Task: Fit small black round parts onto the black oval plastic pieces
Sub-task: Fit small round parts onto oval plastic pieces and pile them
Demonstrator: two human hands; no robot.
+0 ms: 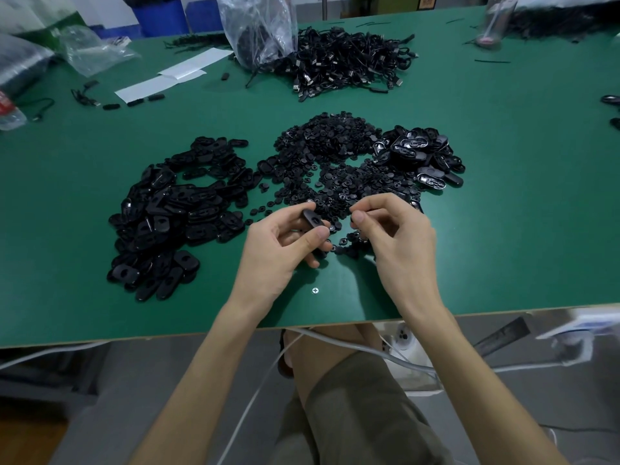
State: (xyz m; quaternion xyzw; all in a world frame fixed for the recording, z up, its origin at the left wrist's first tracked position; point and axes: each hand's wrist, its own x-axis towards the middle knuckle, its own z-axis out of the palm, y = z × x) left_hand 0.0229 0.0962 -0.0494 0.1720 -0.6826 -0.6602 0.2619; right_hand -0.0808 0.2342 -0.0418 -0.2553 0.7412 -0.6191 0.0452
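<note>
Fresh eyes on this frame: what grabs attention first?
Three black heaps on the green table: oval pieces left, small round parts centre, glossier oval shells right. Near the front edge the left hand grips one oval piece while the right hand pinches its fingertips beside it; what they hold is hidden. Behind, a tangle of black cables lies beside a clear plastic bag.

Over the green tabletop [503, 203] the left hand [278, 253] grips a black oval piece [313, 220] in its fingers [320, 233]. The right hand [397, 236], just beside it, has thumb and forefinger pressed together; anything between them is too small to see. Behind lies a heap of small round parts [328, 146], flanked by oval pieces on the left [174, 209] and glossier ones on the right [422, 156].
</note>
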